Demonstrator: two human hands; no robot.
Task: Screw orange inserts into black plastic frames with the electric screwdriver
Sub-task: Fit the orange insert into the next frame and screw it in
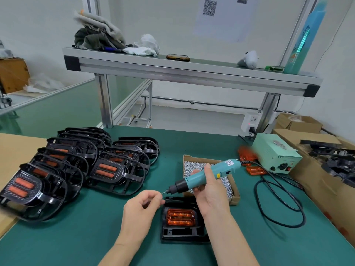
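Green bench [76,237], hands [208,187] round screwdriver [228,163], screw [162,192]

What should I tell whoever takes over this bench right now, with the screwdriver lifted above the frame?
The left hand pinches a small screw at the bit tip. The right hand holds the electric screwdriver above the mat.
The black frame, with its orange insert seated, lies flat below the hands. The screw box is behind it.
Done: assembled frames are stacked at left.
Left: screw down this insert. The spare orange inserts lie by the power box.
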